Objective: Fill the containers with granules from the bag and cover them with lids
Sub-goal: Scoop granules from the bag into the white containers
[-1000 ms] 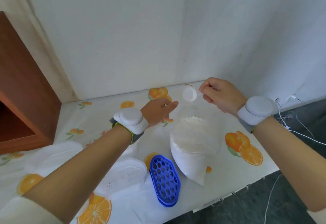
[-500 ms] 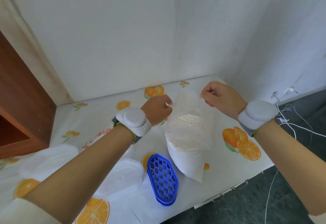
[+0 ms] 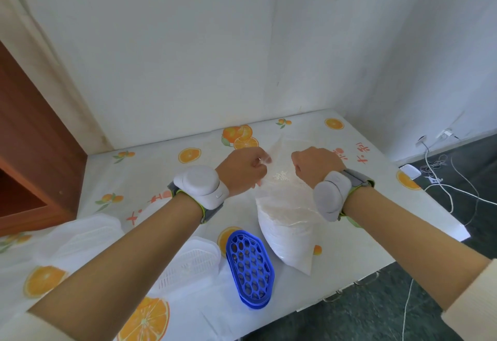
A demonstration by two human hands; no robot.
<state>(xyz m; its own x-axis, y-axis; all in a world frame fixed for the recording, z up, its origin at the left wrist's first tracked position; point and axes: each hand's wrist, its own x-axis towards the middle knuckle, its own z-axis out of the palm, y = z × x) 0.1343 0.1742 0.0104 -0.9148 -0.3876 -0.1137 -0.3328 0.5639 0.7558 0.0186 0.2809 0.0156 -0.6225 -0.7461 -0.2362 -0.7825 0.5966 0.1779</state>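
Right now the bag (image 3: 285, 222) stands on the table (image 3: 150, 171), slumped toward the near edge, with both hands at its mouth. The left hand (image 3: 242, 171) has its fingers curled and pinches the clear film on one side. The right hand (image 3: 317, 166), also curled into a loose fist, seems to pinch the opposite side, though the film there is too clear to show the contact. The granules (image 3: 279, 175) show just below the opening. The main risk is a spill: the bag is soft and bottom-heavy, so if one pinch slips or the mouth is pulled unevenly, it could fold over and shed granules onto the cloth or off the near edge, which is close. Lifting by the thin film alone might also stretch or tear it. The container (image 3: 188, 262) lies by the left forearm, left of the bag, and the blue lid (image 3: 250, 265) lies between the two, just beside the bag's base, so a pour would probably have to cross it. More white plastic pieces (image 3: 88, 233) sit farther left, with a wooden cabinet (image 3: 32, 179) beyond them, and cables (image 3: 443, 179) trail on the floor at right.
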